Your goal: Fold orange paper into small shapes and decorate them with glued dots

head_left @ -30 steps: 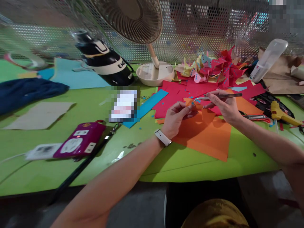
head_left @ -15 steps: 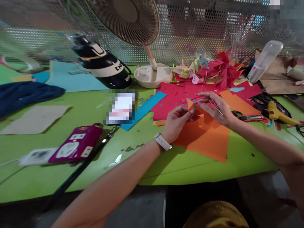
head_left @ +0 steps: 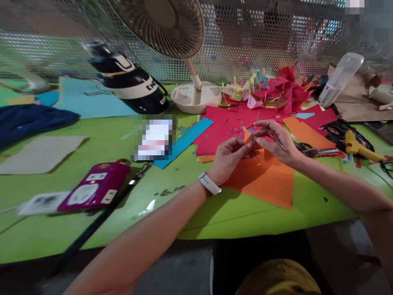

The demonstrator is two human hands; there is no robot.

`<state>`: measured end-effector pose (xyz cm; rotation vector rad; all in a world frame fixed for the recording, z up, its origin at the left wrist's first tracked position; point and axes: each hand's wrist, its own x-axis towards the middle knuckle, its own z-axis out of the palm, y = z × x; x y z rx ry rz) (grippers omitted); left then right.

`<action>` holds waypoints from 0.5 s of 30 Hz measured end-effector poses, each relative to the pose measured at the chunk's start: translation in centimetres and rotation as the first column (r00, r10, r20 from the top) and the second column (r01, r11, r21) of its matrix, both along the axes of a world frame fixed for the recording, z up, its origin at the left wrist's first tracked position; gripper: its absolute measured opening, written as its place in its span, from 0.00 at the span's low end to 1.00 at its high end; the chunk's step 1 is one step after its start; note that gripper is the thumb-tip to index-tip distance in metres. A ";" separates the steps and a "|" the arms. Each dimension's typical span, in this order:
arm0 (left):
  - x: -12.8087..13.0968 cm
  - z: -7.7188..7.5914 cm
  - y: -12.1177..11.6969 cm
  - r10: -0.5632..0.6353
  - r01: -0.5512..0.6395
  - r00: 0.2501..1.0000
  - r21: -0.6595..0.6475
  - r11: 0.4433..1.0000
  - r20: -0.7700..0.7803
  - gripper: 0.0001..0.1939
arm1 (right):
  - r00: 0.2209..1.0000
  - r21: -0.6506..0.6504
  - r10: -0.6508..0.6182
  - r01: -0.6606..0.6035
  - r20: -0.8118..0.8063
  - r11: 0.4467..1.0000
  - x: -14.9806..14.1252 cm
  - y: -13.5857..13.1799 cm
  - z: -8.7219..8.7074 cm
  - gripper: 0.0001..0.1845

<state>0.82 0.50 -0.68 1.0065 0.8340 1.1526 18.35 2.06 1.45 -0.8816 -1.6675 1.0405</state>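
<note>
My left hand point(head_left: 226, 160), a pale watch band on its wrist, pinches a small folded orange paper piece point(head_left: 247, 134) with blue dots on it. Metal tweezers point(head_left: 278, 142) lie across my right hand point(head_left: 284, 148), held within its curled fingers. The right thumb and fingertips meet at the edge of the folded piece, close to a blue dot. Beneath both hands lies an orange sheet point(head_left: 267, 184). Behind it, red paper sheets point(head_left: 215, 133) are scattered with tiny blue dots.
Folded paper figures point(head_left: 276, 88) pile up at the back. A fan point(head_left: 196, 98) and a black bottle point(head_left: 135, 88) stand left of them. A phone point(head_left: 155, 139) and purple power bank point(head_left: 95, 184) lie left. At right are a utility knife point(head_left: 325, 152) and yellow glue gun point(head_left: 356, 145).
My right hand has moved slightly left, its thumb and fingertips now closing in on the folded orange paper. The left hand keeps its pinch. The whole view has shifted a little.
</note>
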 end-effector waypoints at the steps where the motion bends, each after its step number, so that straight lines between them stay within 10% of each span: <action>1: 0.0 0.0 0.0 -0.009 0.009 1.000 -0.002 1.000 -0.001 0.26 | 1.000 0.000 -0.002 0.002 -0.004 1.000 0.0 0.0 0.0 0.19; 15: -0.2 0.1 0.2 0.008 -0.008 1.000 -0.027 1.000 0.017 0.26 | 0.998 0.022 -0.025 0.023 0.050 0.999 0.7 0.6 0.0 0.19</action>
